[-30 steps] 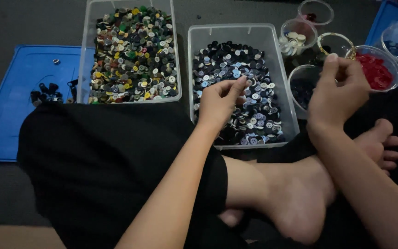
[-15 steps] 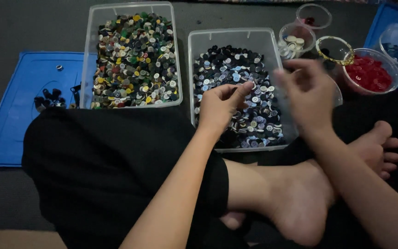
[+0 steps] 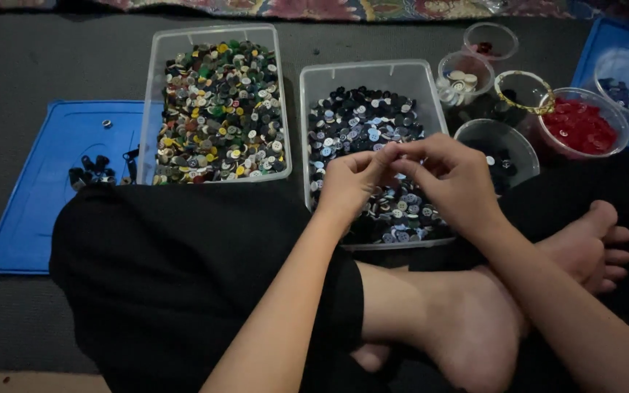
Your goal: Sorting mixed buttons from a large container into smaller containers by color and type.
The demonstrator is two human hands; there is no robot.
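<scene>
My left hand (image 3: 349, 183) and my right hand (image 3: 454, 178) meet fingertip to fingertip over a clear bin (image 3: 304, 138) filled with dark, blue and white buttons (image 3: 358, 124). Both hands pinch at one small button where the fingers touch; the fingers hide most of it. To the left stands a second clear bin (image 3: 153, 109) heaped with mixed green, yellow, white and brown buttons (image 3: 216, 109).
A blue lid (image 3: 34, 196) with a few dark buttons (image 3: 89, 173) lies at the left. To the right stand a bowl of red buttons (image 3: 582, 125), a bowl of dark buttons (image 3: 500, 149), small cups (image 3: 464, 76) and a blue tray (image 3: 609, 44). My crossed legs and bare feet (image 3: 584, 247) fill the foreground.
My right hand has come left from the red-button bowl and joined my left hand over the dark-button bin. My left hand stayed roughly where it was.
</scene>
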